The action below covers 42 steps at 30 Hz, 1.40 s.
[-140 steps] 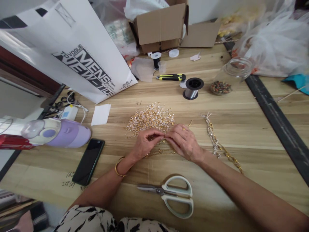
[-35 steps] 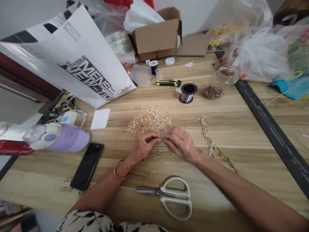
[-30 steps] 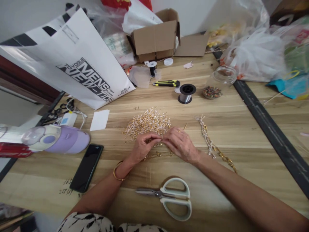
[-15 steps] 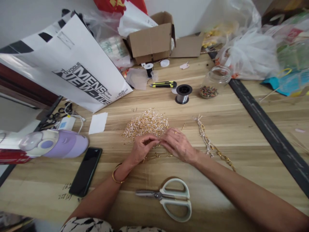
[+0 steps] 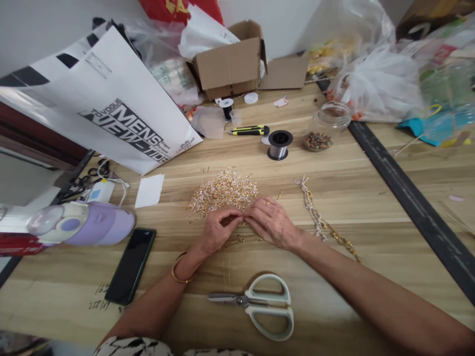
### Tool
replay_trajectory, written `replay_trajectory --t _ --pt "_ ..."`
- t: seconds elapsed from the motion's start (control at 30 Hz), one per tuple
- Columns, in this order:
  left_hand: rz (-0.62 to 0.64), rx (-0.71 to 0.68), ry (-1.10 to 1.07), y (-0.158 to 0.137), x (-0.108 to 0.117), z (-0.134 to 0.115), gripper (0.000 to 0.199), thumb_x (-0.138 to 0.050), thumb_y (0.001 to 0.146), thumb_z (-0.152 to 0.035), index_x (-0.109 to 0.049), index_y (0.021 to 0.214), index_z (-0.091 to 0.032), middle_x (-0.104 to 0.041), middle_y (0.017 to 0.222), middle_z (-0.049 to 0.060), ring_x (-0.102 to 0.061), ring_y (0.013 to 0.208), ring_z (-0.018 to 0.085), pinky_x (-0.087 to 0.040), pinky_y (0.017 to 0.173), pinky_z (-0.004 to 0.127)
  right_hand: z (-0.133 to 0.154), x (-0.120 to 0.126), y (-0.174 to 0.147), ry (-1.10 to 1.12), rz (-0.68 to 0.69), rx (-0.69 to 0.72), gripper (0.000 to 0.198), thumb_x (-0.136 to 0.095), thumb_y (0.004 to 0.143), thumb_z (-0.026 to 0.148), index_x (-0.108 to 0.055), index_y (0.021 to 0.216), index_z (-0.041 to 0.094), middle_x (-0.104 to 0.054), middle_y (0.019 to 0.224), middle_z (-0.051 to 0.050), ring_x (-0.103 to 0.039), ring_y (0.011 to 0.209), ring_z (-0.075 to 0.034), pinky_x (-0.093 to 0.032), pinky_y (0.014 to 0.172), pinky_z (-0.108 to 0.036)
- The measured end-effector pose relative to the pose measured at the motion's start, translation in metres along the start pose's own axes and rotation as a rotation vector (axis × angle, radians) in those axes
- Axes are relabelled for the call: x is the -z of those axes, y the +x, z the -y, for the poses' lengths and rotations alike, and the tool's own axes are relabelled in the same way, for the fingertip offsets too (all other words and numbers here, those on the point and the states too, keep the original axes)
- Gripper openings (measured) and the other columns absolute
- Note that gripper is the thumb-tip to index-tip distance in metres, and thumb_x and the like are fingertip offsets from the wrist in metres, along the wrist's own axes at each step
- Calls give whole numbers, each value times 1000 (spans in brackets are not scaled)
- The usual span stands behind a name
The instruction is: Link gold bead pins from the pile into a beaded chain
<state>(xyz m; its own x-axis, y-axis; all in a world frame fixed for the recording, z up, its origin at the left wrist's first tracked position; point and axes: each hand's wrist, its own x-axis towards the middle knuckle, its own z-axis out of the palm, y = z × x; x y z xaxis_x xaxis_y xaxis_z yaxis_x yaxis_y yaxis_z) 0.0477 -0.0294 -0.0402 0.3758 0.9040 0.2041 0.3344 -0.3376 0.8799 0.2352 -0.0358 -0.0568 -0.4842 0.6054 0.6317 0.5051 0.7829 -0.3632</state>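
Wood-grained worktop spreads under everything, backed by a cardboard box; just beyond the hands lies a loose pile of small gold and pale pieces, probably kept there for short reaches; a thin gold chain lies on the near side, partly covered by the hands; scissors rest closer to the body, handles to the right, seemingly parked out of the way yet handy; left hand and right hand meet at the pile's near edge, each with thumb and forefinger drawn together in a pinch, tips almost touching; what sits between them is too small to tell; both forearms slant inward, wrists low, perhaps braced for steadiness.
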Motion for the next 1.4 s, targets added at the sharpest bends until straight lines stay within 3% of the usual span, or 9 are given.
replay_trajectory --t 0.23,0.37,0.53,0.83,0.97,1.13,1.27,1.4 --pt "-19 13 56 -1 1 -2 11 -64 81 -23 -69 77 -14 -71 76 6 -64 71 15 -51 67 25 0 0 0 -32 -17 -40 7 -48 87 15 -54 89 17 -61 82 -7 -53 81 -20 -43 79 -36" --pt "-63 7 61 -1 1 0 10 -65 81 -23 -69 77 -15 -71 77 5 -64 71 15 -51 67 25 2 0 -1 -58 -57 -73 23 -50 79 13 -52 102 15 -60 98 -12 -54 91 -25 -44 77 -39" --pt "-71 -32 111 0 1 2 9 -64 82 -22 -68 77 -16 -71 79 6 -64 73 16 -51 68 26 3 2 0 -33 -83 -49 34 -58 82 23 -49 114 14 -58 107 -15 -53 102 -28 -45 83 -43" --pt "-5 -216 341 -1 3 0 11 -57 85 -18 -67 81 -17 -71 79 6 -64 75 18 -49 72 29 2 0 -2 -95 -18 17 14 -56 87 15 -58 101 18 -66 96 -7 -56 94 -22 -43 83 -40" --pt "-16 -233 394 1 6 2 11 -58 84 -16 -66 78 -17 -69 75 5 -63 72 17 -48 69 28 4 -1 -3 -140 15 -111 12 -53 84 13 -59 93 18 -64 91 -7 -54 87 -22 -40 82 -40" --pt "0 -192 451 2 11 0 11 -59 81 -10 -66 77 -17 -70 75 3 -63 71 16 -47 68 27 13 7 6 -72 -123 -332 37 -50 70 9 -53 107 17 -56 108 -11 -50 103 -26 -40 88 -42" --pt "23 -200 494 1 12 -3 11 -59 82 -9 -65 77 -17 -70 78 3 -63 74 16 -47 72 28 20 14 15 -75 8 -293 33 -60 77 19 -53 110 18 -60 108 -10 -51 102 -27 -38 89 -42" --pt "34 -234 522 1 11 -4 10 -59 83 -11 -65 76 -16 -68 76 4 -62 73 17 -47 70 28 19 13 18 -113 183 -223 11 -55 88 21 -60 98 19 -65 94 -7 -55 89 -22 -37 83 -36"
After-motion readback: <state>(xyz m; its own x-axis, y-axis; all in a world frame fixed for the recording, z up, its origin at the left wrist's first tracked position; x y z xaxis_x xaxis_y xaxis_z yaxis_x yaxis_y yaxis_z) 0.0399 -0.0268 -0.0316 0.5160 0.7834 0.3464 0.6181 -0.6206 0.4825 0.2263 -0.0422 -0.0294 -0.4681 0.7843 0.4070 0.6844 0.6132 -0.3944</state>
